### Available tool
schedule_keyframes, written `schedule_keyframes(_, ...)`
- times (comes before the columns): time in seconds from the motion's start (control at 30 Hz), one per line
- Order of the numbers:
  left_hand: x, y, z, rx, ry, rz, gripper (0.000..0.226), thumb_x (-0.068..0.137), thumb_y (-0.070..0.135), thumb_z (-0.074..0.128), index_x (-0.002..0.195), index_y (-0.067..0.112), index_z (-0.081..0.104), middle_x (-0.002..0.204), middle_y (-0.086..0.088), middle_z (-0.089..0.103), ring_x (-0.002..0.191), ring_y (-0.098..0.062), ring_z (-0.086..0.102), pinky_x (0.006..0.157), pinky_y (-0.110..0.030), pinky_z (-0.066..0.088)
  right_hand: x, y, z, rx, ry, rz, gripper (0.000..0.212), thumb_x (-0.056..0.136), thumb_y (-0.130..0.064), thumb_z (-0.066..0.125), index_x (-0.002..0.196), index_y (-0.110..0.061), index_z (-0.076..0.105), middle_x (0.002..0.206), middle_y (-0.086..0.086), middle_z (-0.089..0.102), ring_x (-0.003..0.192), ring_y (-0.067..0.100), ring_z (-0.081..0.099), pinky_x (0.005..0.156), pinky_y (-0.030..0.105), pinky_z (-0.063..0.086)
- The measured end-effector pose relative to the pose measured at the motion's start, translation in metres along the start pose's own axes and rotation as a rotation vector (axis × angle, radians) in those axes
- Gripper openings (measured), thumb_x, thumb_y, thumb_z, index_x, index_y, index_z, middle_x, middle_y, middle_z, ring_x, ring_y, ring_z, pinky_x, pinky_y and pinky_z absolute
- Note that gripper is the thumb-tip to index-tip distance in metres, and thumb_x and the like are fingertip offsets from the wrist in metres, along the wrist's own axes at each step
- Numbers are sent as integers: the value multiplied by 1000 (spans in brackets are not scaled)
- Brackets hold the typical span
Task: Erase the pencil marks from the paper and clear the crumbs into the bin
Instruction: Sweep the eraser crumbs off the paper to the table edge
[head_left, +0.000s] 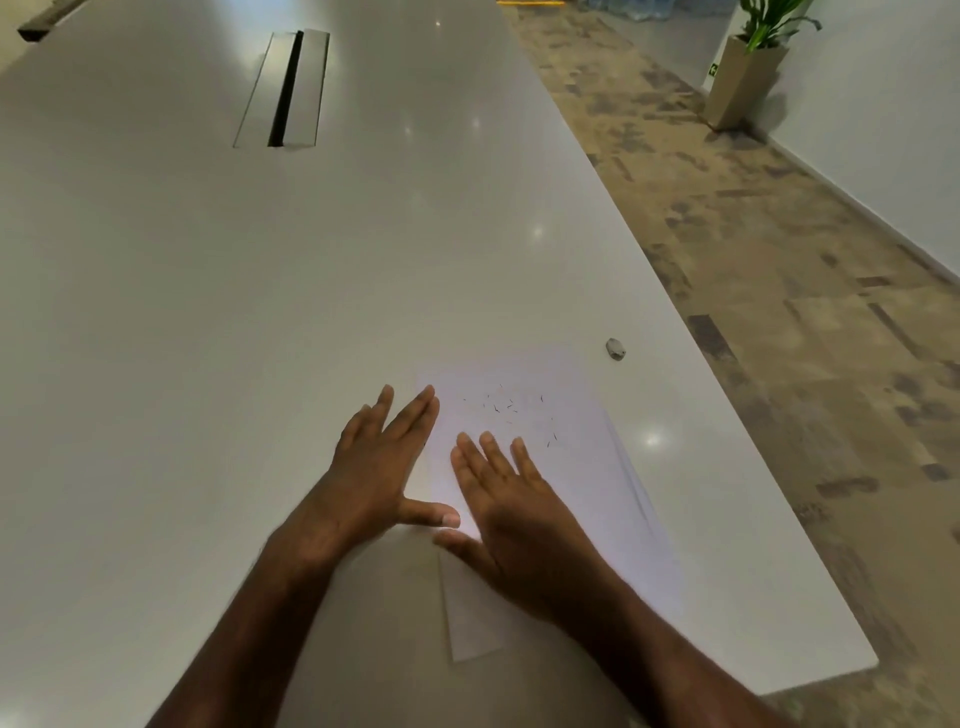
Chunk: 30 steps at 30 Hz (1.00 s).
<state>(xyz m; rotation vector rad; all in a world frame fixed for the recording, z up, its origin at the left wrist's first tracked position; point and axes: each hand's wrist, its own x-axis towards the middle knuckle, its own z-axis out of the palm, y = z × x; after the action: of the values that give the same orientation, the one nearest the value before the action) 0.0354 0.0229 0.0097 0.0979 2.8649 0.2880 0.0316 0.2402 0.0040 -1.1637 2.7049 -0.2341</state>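
The paper (545, 467) lies near the table's (208, 312) right edge, dark crumbs (506, 408) scattered on its far half. Your left hand (376, 467) and right hand (511, 512) rest flat, fingers extended, holding nothing. The eraser (615, 348) sits just beyond.

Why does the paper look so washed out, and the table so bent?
Head view: ceiling lights glare on the glossy table and bleach the paper, though the dark crumbs still show; the wide-angle lens bows the table's edges; the right hand looks slightly motion-blurred.
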Motion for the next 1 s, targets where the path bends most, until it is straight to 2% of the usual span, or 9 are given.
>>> schedule_keyframes(0.1, 0, -2, 2, -1, -11, 9, 136, 65, 102, 41, 160, 29, -23, 162, 13, -37, 150, -24, -37, 119, -39, -20, -7, 20, -5, 16, -65, 127, 98, 96, -83, -4, 169, -17, -8, 174, 0, -19, 161, 19, -20, 133, 44, -7)
schedule_keyframes(0.2, -1, -1, 0, -8, -18, 13, 138, 64, 104, 41, 160, 28, -24, 162, 12, -37, 150, -24, -37, 121, -41, -19, -9, 28, -11, 47, -86, 179, 100, 91, -84, -8, 167, -19, -18, 172, -3, -29, 158, 15, -29, 132, 40, -11)
schedule_keyframes(0.4, -2, 0, 1, 18, -2, 6, 126, 73, 94, 43, 159, 32, -24, 157, 17, -43, 149, -21, -38, 119, -38, -21, 1, -14, 0, 46, 72, -105, 88, 107, -73, 18, 167, -8, 27, 174, 7, 16, 162, 23, 8, 133, 45, 11)
schedule_keyframes(0.47, -1, 0, 1, 33, 1, 0, 126, 72, 94, 41, 159, 31, -24, 156, 17, -44, 149, -21, -38, 117, -37, -22, 3, -13, 5, 36, 61, -95, 89, 107, -73, 17, 166, -8, 30, 173, 7, 18, 162, 24, 10, 133, 48, 14)
schedule_keyframes(0.57, -1, 0, 1, 23, -18, 3, 134, 66, 100, 41, 159, 29, -25, 161, 13, -38, 149, -23, -37, 118, -38, -21, 1, 6, 0, 28, 23, 16, 92, 105, -77, 12, 170, -13, 8, 176, 4, -4, 163, 20, -9, 134, 47, 5)
schedule_keyframes(0.67, -1, -3, 1, -28, -5, 22, 140, 60, 105, 40, 160, 30, -22, 163, 16, -35, 150, -21, -37, 121, -39, -18, -5, 32, -2, 87, -49, 244, 99, 93, -87, -1, 167, -23, -20, 171, -5, -33, 158, 15, -31, 133, 43, -8)
schedule_keyframes(0.77, 1, -5, 2, -14, -13, 19, 143, 52, 109, 30, 160, 31, -23, 162, 16, -36, 150, -21, -36, 121, -40, -18, -4, 40, 0, 143, -2, 376, 103, 87, -92, -4, 163, -27, -29, 168, -11, -41, 157, 14, -34, 133, 44, -10)
schedule_keyframes(0.9, 1, -6, 5, -3, 30, 26, 142, 52, 110, 23, 161, 31, -19, 164, 15, -32, 151, -21, -34, 120, -39, -18, 18, 13, -3, 153, 66, 185, 98, 97, -82, 7, 168, -18, -14, 172, -5, -30, 157, 11, -32, 130, 35, -16)
schedule_keyframes(1.0, 2, -6, 9, 20, 63, 45, 138, 48, 110, 2, 161, 33, -16, 163, 17, -32, 151, -20, -33, 120, -36, -18, 36, -3, -10, 167, 74, 57, 95, 100, -76, 6, 169, -11, -3, 176, 2, -16, 161, 15, -23, 132, 40, -11)
